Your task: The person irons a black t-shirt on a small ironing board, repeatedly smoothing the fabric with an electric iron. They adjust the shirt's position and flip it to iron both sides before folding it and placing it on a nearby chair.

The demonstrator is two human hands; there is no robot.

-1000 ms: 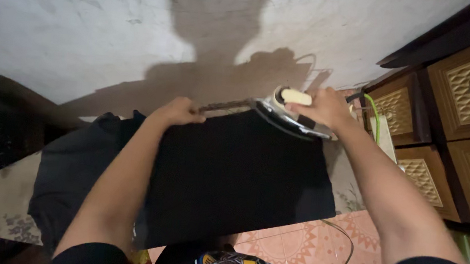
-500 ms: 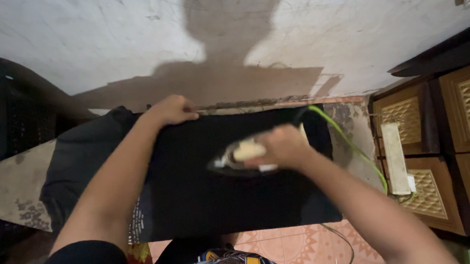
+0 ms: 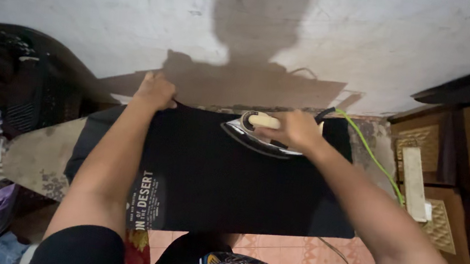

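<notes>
iron (image 3: 258, 134): silver, cream handle, flat on garment | black garment (image 3: 230, 183): spread flat on board

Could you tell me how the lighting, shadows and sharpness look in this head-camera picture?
Head view: a hard shadow falls on the white wall above the iron; the black shirt shows almost no detail; edges bow like a wide lens; both hands look sharp.

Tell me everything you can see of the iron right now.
The iron has a shiny metal body and a cream handle, gripped by the right hand. It lies soleplate down on the black garment, near its far edge, tip pointing left. A green cord runs from its rear toward the cabinet side. The left hand holds the garment's far edge, apart from it.
</notes>
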